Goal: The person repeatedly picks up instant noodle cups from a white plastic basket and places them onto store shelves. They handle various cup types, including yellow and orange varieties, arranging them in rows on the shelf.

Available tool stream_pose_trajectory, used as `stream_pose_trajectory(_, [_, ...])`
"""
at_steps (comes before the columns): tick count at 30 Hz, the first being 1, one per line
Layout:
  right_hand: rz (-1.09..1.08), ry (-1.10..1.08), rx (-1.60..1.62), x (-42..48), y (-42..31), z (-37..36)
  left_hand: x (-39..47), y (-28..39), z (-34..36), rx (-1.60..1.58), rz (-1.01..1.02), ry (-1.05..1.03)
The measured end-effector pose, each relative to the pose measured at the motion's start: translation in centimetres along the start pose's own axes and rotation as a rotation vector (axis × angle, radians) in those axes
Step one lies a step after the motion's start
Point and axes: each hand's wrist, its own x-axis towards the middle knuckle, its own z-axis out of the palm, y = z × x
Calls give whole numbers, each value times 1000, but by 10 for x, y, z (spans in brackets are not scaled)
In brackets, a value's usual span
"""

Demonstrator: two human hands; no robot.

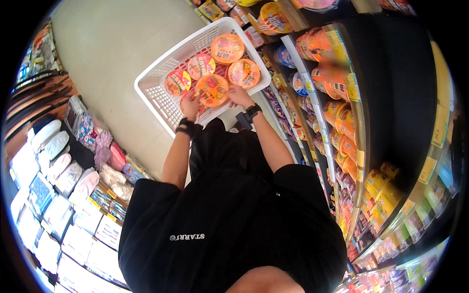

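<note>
A white plastic basket (154, 96) stands in front of me, holding several instant noodle tubs with orange or red-and-yellow lids. My left hand (191, 106) reaches over its near rim, at the left edge of an orange-lidded noodle tub (211, 90); another tub lies partly hidden beneath this hand. At the right edge of the same orange-lidded tub is my right hand (239, 96), fingers bent. Whether either hand bears the tub's weight cannot be told. Farther in lie a second orange-lidded tub (243, 74), a third (227, 48), and two red-and-yellow-lidded tubs (201, 66).
Along the right run store shelves with price strips (309, 82), stocked with noodle tubs (346, 122) and packets. Yellow tubs (383, 192) stand on a dark shelf at lower right. To the left is a display of wrapped cloth goods (78, 161). Pale floor (106, 47) shows beyond the basket.
</note>
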Motion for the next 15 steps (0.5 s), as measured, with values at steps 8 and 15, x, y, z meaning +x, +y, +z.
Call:
stream_pose_trajectory(8, [-561,217,-100,-85,-34,-13,-74,104,-28,7,116,-255])
stream_pose_trajectory(15, [-871,483,-323,-223,-57,-52,-167,192,53,178,280,-430])
